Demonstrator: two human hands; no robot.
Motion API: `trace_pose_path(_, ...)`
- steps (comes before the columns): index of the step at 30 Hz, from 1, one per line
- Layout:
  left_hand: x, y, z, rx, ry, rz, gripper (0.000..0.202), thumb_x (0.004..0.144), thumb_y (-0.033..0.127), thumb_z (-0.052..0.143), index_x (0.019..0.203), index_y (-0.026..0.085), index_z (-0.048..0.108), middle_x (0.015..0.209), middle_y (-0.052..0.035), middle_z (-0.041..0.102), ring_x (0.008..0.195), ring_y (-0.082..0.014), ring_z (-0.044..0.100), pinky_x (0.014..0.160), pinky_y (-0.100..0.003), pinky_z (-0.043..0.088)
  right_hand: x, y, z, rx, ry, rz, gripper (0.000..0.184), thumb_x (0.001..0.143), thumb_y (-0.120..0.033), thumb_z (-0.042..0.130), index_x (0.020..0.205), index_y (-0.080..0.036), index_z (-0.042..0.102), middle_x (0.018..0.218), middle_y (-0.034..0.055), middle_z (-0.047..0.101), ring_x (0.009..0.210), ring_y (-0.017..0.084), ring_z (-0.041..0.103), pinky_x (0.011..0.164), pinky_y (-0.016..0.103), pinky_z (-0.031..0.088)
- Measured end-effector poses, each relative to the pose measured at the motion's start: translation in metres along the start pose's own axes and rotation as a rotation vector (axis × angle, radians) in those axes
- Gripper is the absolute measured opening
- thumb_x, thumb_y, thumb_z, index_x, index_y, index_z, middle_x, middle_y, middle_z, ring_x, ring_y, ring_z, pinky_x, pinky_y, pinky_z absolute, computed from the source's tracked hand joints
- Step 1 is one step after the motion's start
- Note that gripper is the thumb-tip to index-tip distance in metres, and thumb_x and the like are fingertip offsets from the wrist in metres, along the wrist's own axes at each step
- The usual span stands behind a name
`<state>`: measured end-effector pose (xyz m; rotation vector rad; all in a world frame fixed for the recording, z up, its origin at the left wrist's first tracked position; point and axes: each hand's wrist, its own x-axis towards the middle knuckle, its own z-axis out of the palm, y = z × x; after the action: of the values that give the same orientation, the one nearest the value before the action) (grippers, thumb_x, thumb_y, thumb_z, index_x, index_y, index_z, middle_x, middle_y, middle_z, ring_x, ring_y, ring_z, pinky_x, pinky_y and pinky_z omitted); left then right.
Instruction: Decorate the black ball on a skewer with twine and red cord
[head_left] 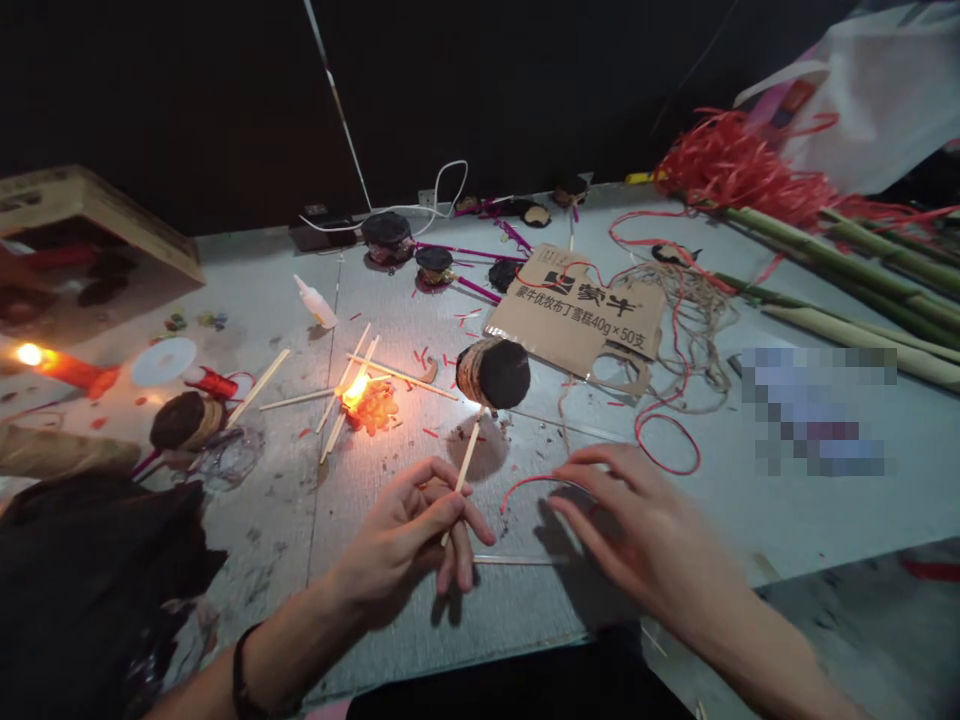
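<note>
My left hand pinches a thin wooden stick between thumb and fingers. On top of that stick sits a small rattle drum with a black face and twine wound around its side. Over to the right, my right hand holds a red cord between thumb and index finger; its short free end curves toward the drum's stick. A thin clear rod lies on the table beneath my hands.
A lit flame burns among loose wooden sticks; a red candle burns farther left. A glue bottle, printed cardboard, tangled twine, more black drums and green bamboo poles lie around.
</note>
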<state>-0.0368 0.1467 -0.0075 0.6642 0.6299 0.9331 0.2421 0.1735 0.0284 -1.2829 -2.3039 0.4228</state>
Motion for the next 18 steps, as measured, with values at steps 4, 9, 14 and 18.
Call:
trace_pose_path(4,-0.002,0.003,0.005,0.036,0.014,0.015,0.026,0.109,0.027,0.069,0.132,0.015,0.064,0.103,-0.0124,0.083,0.063,-0.0152,0.08,0.053,-0.019,0.058,0.022,-0.018,0.021,0.114,-0.279,-0.143,0.029,0.099,-0.003,0.059,0.114,-0.023,0.073,0.117,0.0091,0.071,0.108,0.026,0.067,0.09,0.042,0.062)
trace_pose_path(9,-0.003,0.004,0.007,0.038,0.024,0.046,0.014,0.107,0.024,0.07,0.118,0.016,0.066,0.104,-0.0127,0.082,0.061,-0.0123,0.074,0.056,-0.02,0.054,0.021,-0.011,0.046,0.056,-0.29,-0.135,0.022,0.1,-0.003,0.054,0.102,-0.02,0.068,0.114,0.0119,0.071,0.102,0.027,0.066,0.088,0.045,0.062)
trace_pose_path(14,-0.003,0.005,0.01,0.04,0.09,0.06,0.01,0.106,0.021,0.069,0.113,0.018,0.062,0.084,-0.0044,0.074,0.053,-0.0062,0.055,0.054,-0.017,0.042,0.013,-0.01,0.038,0.151,-0.248,0.008,0.015,0.112,-0.02,0.053,0.105,-0.02,0.066,0.094,0.0076,0.075,0.081,0.024,0.07,0.073,0.038,0.058)
trace_pose_path(18,-0.005,0.007,0.013,0.046,0.12,0.055,0.02,0.103,0.026,0.072,0.119,0.017,0.065,0.078,-0.0025,0.068,0.057,-0.0083,0.05,0.056,-0.019,0.039,0.021,-0.02,0.014,0.444,-0.098,0.116,0.007,0.111,-0.028,0.063,0.109,-0.024,0.069,0.089,0.0009,0.078,0.075,0.017,0.074,0.068,0.029,0.057)
